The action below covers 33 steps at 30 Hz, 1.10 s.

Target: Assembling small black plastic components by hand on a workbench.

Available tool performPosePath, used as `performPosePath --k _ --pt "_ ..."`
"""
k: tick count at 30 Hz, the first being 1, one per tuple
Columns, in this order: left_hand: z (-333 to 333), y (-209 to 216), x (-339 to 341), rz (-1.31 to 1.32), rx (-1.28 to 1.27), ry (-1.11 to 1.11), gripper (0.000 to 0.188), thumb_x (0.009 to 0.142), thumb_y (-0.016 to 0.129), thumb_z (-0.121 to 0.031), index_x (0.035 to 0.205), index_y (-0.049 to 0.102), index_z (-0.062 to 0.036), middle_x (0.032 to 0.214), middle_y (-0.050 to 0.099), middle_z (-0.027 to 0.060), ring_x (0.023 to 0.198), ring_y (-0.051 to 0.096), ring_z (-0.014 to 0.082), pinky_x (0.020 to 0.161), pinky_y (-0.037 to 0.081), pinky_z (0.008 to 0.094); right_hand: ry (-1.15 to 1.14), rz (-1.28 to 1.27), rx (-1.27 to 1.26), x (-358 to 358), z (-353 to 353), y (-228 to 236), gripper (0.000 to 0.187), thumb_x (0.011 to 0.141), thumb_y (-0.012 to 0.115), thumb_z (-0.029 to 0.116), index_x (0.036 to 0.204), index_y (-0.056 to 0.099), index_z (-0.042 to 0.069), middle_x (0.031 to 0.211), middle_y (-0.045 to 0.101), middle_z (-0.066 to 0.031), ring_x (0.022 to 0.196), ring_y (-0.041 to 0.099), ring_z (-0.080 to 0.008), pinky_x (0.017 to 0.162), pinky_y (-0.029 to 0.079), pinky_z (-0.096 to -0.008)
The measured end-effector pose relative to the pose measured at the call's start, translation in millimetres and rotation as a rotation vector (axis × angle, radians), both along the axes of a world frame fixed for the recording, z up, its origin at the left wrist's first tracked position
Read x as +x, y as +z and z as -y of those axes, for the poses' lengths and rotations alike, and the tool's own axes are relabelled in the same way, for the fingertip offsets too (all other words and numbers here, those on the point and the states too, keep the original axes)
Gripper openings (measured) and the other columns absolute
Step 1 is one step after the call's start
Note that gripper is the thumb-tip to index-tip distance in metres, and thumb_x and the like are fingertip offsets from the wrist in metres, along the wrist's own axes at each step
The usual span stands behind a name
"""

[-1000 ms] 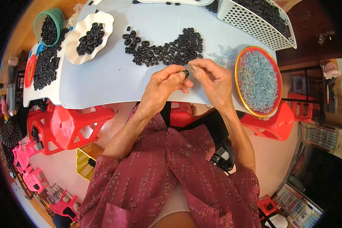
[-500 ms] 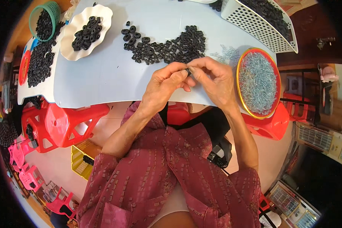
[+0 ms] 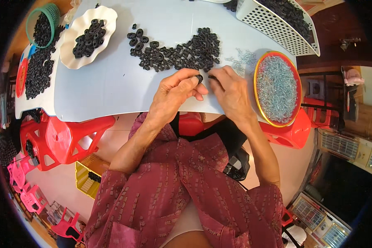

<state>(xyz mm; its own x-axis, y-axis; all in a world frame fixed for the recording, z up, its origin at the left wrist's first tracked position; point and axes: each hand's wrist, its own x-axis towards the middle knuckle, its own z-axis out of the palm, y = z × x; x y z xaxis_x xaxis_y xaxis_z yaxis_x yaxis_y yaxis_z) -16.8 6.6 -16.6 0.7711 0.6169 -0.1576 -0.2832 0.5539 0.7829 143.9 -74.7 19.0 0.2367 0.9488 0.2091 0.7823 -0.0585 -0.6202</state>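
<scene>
Between the thumb and fingers of my left hand [image 3: 169, 95] is a small black ring-like plastic part [image 3: 199, 78]. My right hand [image 3: 234, 94] is a little to the right of it, apart from the left. Its fingers are curled together, and a dark spot shows at the fingertips, too small to name. Just beyond both hands lies a heap of small black plastic parts [image 3: 180, 57] on the pale table [image 3: 99, 91]. A red bowl with a yellow rim [image 3: 255, 93], full of tiny clear bluish pieces [image 3: 277, 89], stands beside my right hand.
A white scalloped dish [image 3: 67, 41] with black parts stands at left. Behind it a teal basket [image 3: 53, 16] lies tipped near another black heap [image 3: 39, 76]. At back right is a white perforated basket [image 3: 268, 31]. Loose clear pieces [image 3: 244, 58] lie near the bowl. Red stools [image 3: 74, 138] stand below.
My hands have come apart: the right has moved away from the black part, which stays in my left fingers. The whole view has shifted slightly.
</scene>
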Motion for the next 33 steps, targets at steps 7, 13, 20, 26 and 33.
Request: performPosePath --k 7,13,20,26,33 --pt "5.0 2.8 -1.3 -0.029 0.136 -0.031 0.024 0.095 0.052 -0.012 0.113 0.059 0.002 0.087 0.066 0.0098 0.076 0.059 0.0142 0.075 0.049 0.0285 0.057 -0.062 0.055 -3.9 4.4 5.7 0.018 0.075 0.064 -0.002 0.092 0.059 0.001 0.082 0.059 -0.0165 0.073 0.06 -0.0365 0.062 0.048 -0.0417" --pt "4.0 11.0 0.5 -0.169 0.432 -0.085 0.026 0.096 0.051 -0.012 0.116 0.058 0.0034 0.087 0.064 0.0105 0.078 0.058 0.0161 0.076 0.049 0.0305 0.171 -0.236 -0.027 -0.8 6.5 13.3 0.016 0.077 0.062 -0.003 0.092 0.062 -0.001 0.084 0.06 -0.0144 0.072 0.061 -0.0311 0.063 0.048 -0.0374" --pt "5.2 3.5 2.3 -0.051 0.201 -0.018 0.023 0.096 0.051 -0.014 0.11 0.06 0.0024 0.086 0.064 0.0073 0.076 0.058 0.013 0.073 0.049 0.0269 0.123 -0.507 0.036 -0.7 8.7 3.3 0.023 0.081 0.059 -0.005 0.103 0.067 -0.001 0.088 0.063 -0.0106 0.073 0.061 -0.0182 0.067 0.05 -0.0289" --pt "4.8 2.9 1.1 -0.031 0.186 -0.008 0.025 0.097 0.05 -0.015 0.114 0.058 0.0024 0.087 0.064 0.0087 0.076 0.058 0.014 0.074 0.049 0.0281 0.03 -0.815 0.025 -2.8 11.6 -12.6 0.024 0.086 0.057 -0.006 0.108 0.064 0.0 0.084 0.064 -0.0027 0.078 0.058 -0.0095 0.073 0.049 -0.0261" --pt "5.8 5.7 5.4 -0.123 0.277 0.003 0.023 0.096 0.05 -0.014 0.108 0.059 0.003 0.086 0.065 0.008 0.074 0.058 0.0127 0.072 0.049 0.0269 0.094 -0.913 0.093 -1.7 12.1 -14.6 0.023 0.086 0.058 -0.006 0.108 0.064 0.001 0.083 0.063 -0.0009 0.076 0.056 -0.0069 0.073 0.048 -0.0247"
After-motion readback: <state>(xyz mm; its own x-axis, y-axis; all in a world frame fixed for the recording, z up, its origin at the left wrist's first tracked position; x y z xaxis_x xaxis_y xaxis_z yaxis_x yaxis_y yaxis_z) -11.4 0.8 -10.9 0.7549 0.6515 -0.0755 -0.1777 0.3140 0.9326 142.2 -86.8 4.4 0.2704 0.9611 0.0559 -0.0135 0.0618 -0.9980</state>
